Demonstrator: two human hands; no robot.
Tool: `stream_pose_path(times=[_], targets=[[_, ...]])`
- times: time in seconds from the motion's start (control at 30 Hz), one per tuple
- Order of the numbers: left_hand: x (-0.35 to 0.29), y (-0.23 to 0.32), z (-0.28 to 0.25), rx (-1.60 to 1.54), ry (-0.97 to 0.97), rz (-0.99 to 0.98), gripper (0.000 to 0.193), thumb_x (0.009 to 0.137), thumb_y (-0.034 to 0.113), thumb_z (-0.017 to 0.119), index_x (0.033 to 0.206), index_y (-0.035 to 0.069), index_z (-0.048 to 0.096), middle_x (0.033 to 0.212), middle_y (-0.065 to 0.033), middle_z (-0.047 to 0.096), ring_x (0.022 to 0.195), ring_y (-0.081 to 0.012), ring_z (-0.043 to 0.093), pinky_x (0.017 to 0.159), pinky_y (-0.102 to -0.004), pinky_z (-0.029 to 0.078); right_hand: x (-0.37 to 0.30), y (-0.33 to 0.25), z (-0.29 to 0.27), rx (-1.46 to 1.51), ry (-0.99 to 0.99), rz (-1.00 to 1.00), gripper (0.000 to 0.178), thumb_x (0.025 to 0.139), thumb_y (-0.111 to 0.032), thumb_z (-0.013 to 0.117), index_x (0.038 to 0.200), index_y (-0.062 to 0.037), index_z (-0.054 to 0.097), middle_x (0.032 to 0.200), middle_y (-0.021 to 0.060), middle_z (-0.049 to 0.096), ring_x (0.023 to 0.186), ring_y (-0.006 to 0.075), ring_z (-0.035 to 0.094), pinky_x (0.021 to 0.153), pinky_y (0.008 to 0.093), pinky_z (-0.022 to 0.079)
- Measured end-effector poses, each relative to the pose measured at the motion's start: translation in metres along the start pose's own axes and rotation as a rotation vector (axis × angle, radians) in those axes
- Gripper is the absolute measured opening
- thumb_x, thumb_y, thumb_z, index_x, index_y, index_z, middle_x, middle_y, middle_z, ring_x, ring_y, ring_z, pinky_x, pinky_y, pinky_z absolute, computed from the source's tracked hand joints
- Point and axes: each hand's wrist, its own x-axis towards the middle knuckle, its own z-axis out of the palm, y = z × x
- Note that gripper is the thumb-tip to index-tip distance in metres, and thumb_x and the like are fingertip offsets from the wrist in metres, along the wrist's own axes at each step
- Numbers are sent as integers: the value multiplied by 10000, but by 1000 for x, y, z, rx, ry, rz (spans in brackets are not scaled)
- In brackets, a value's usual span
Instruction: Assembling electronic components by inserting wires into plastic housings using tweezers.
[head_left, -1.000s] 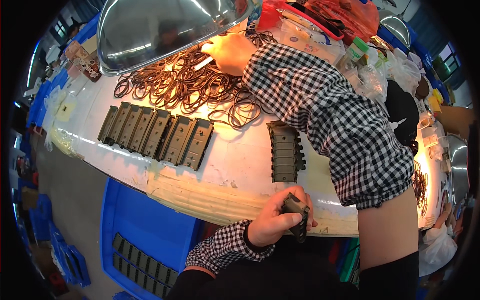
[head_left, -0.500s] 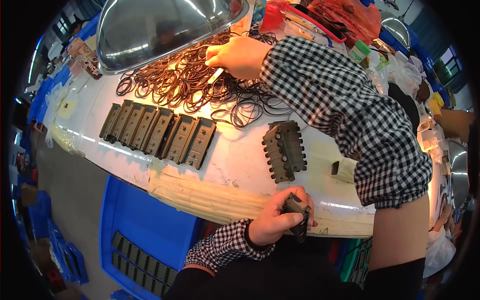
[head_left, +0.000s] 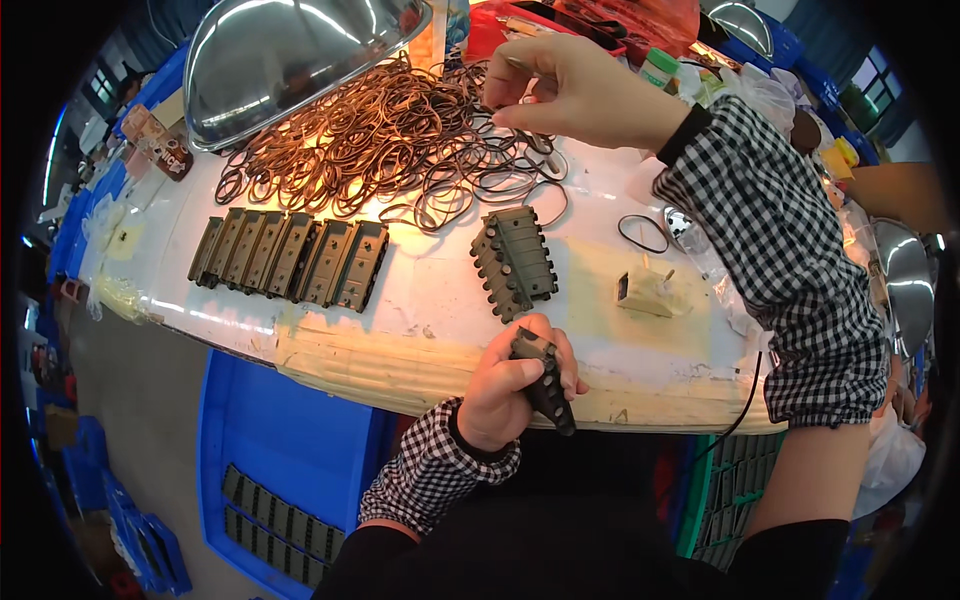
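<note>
My left hand [head_left: 500,385] is closed around a dark olive, knobbed plastic part [head_left: 547,385], held tilted at the table's near edge. Just beyond it lie similar olive parts with knobbed sides [head_left: 515,262], set together. My right hand [head_left: 560,90] is raised over the right end of a tangled heap of brown loops [head_left: 350,140] resembling rubber bands or cord. Its fingers are curled, thumb near the fingertips; something thin shows between them, too small to name. Several olive trough-shaped parts [head_left: 290,258] stand in a row left of centre.
A shiny metal lamp shade [head_left: 300,65] hangs over the heap. Right of centre, a small yellowish block [head_left: 650,292] with upright pins sits on the table, a single loop [head_left: 643,233] behind it. Below stand a blue bin [head_left: 290,400] and a green crate [head_left: 700,500] holding olive parts.
My right hand has lifted from the heap and drawn rightward. My left hand still grips its part. The view has shifted, bringing the yellowish block and single loop into sight.
</note>
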Motion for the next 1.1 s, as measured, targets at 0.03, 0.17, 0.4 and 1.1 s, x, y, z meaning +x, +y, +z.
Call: stream_pose_path(times=[0.03,0.17,0.4,1.1], targets=[[-3,3,0,3,11,20,259,808,271,611,874,63,470,775,-99,526,718,-220,562,784,-384,522,-9,-7,3,56,62,-51,142,849,-137,691,922,-43,614,835,-12,620,774,52,579,658,200,467],[-9,24,4,-4,18,150,250,803,284,599,861,87,456,776,-83,533,734,-206,553,800,-376,500,-56,-41,-5,324,97,61,150,882,-125,647,964,-9,597,871,36,640,812,85,626,704,236,521],[-9,32,12,11,73,118,257,784,294,595,875,69,509,1215,-248,531,732,-200,569,776,-365,500,-111,-82,12,837,59,418,208,895,-173,646,1001,-3,593,888,78,675,818,110,664,664,235,558],[-11,16,12,-391,-86,-107,273,813,318,582,908,75,500,1374,-266,453,706,-178,531,754,-343,474,-184,-76,54,890,106,614,231,916,-164,599,1017,43,579,849,109,688,719,102,641,609,235,542]])
